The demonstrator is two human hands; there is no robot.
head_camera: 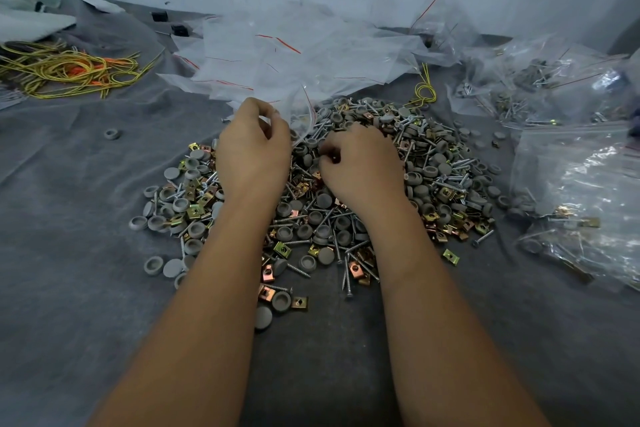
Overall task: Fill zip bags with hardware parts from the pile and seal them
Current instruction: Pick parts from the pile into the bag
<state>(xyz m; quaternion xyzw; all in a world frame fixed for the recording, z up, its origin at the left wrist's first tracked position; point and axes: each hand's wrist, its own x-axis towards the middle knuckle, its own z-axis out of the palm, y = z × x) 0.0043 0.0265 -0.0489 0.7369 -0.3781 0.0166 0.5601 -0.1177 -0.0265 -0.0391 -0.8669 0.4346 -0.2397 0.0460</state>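
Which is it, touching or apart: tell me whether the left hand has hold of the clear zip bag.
Touching. In the head view the left hand has its curled fingers pinching the edge of the clear zip bag, held above the hardware pile.

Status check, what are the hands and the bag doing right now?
Left hand pinches open zip bag. Right hand curled on parts from pile. Nothing in the way.
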